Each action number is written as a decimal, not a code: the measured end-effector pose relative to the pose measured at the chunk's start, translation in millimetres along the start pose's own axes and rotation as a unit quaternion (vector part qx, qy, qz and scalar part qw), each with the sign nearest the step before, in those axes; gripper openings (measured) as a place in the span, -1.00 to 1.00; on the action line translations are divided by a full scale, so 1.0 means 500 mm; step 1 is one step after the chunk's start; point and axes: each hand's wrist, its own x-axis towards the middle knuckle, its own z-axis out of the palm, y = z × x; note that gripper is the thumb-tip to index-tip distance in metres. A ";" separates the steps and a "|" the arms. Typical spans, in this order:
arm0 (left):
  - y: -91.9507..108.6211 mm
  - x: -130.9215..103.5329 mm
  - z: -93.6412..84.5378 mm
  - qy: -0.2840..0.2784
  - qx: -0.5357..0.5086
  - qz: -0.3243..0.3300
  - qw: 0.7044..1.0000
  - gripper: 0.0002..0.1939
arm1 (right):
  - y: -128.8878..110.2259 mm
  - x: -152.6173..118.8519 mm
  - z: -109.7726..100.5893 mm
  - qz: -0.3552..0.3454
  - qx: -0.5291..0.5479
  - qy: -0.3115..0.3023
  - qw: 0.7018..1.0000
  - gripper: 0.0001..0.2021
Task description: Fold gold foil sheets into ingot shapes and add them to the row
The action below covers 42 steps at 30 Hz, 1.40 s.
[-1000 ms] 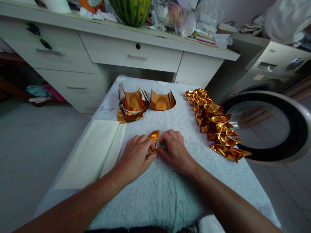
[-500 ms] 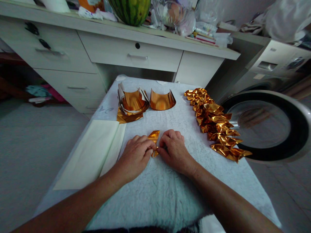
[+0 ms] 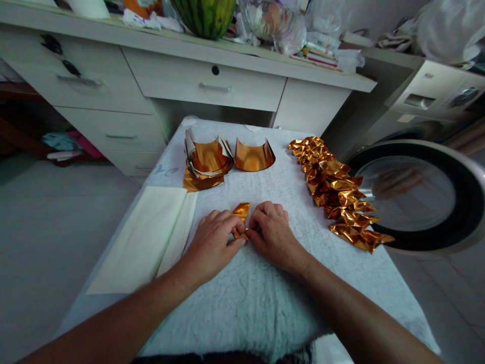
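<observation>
Between my hands, on the cloth-covered table (image 3: 265,313), is a small folded piece of gold foil paper (image 3: 241,211). My left hand (image 3: 217,237) is closed on its near end, thumb and fingers pinching it. My right hand (image 3: 271,230) is curled with its fingertips against the right edge of the same piece; part of the foil is hidden under the fingers. Beyond them stand a curled stack of gold foil sheets (image 3: 208,156) and a smaller curled gold sheet (image 3: 254,155). A row of folded gold foil pieces (image 3: 333,187) runs down the right side.
Pale yellow paper sheets (image 3: 136,242) lie at the table's left. Behind the table is a white drawer desk (image 3: 212,86) carrying a watermelon (image 3: 204,15) and plastic bags. A washing machine's open round door (image 3: 417,194) stands close to the table's right edge.
The left thumb has shifted slightly inward and covers more of the foil's near end. Both hands stay in nearly the same place; the view has moved a little.
</observation>
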 end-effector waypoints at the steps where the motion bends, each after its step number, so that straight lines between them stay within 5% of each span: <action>1: 0.000 0.000 0.001 0.003 0.003 0.000 1.000 -0.95 | 0.000 0.000 0.000 -0.001 -0.001 0.001 1.000 -0.95; 42: -0.006 -0.002 0.005 -0.009 0.034 0.020 0.999 -0.79 | 0.033 -0.007 -0.019 0.009 -0.015 0.010 1.000 -0.56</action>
